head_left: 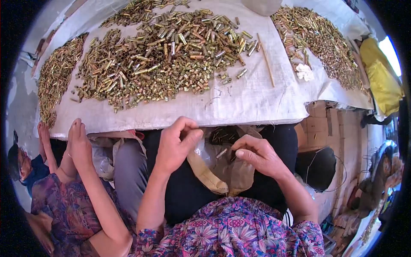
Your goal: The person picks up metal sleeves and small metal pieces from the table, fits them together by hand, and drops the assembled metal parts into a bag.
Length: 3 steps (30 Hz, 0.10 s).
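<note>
A tan cloth bag [222, 171] lies open on my lap, with several small brass tubes [222, 136] inside it. My left hand [175, 143] pinches the bag's left rim together with a bit of clear plastic. My right hand [257, 155] grips the bag's right edge, and a single metal tube [221, 153] pokes out by its fingertips. Just beyond my hands, a big heap of brass and silver tubes [162, 51] is spread on a white woven sheet [239, 103] over the table.
Another person's hands [77, 143] rest on the table edge at my left. More tube heaps lie at the far left [55, 77] and far right [321, 43]. A thin wooden stick [266, 60] and a white rag [305, 72] lie on the sheet. Cardboard boxes [319, 124] stand at right.
</note>
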### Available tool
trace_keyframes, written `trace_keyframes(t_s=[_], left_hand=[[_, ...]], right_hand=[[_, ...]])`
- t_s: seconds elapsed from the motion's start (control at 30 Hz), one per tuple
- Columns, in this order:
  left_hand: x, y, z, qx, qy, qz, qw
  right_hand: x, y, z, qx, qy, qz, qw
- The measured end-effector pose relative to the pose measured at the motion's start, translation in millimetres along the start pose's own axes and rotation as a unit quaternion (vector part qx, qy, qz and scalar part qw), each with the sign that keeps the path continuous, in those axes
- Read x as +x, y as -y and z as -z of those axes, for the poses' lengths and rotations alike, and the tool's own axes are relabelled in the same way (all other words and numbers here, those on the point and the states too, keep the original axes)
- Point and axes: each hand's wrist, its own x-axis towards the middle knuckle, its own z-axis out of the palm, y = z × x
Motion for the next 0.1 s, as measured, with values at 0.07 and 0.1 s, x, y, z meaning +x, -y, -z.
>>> trace_keyframes(t_s=[0.07, 0.1], left_hand=[[6.2, -0.6, 1.2, 0.049, -0.032, -0.026, 0.998], [8.8, -3.1, 1.3, 0.075, -0.032, -0.032, 0.996]], right_hand=[[0.6, 2.4, 5.4, 0.007, -0.021, -0.018, 1.000], [-1.5, 3.4, 7.9, 0.005, -0.027, -0.019, 0.999]])
